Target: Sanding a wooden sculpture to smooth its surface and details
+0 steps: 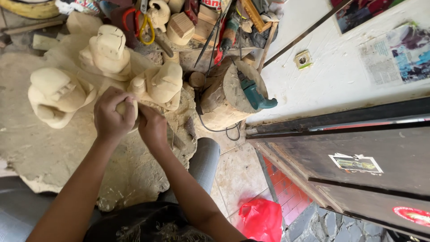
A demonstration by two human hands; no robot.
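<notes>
White wall [340,76] bears newspaper sheet [394,54]; left hand [112,117] grips wooden piece [127,107], right hand [153,128] curled.

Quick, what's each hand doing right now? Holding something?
Left hand: closed around a small pale wood piece.
Right hand: curled shut beside it; what it grips cannot be told.

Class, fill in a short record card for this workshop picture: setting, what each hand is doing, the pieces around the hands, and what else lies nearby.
Setting: wood-carving spot, seen from above
Left hand: closed around a small pale wooden piece
Right hand: beside the left, knuckles up, touching the same piece; what it grips is hidden
Work surface: rough stone slab
Around the hands: three pale carved figures
Nearby: tree stump with a teal power tool on top; red plastic bag on the floor
Right side: dark door
</notes>
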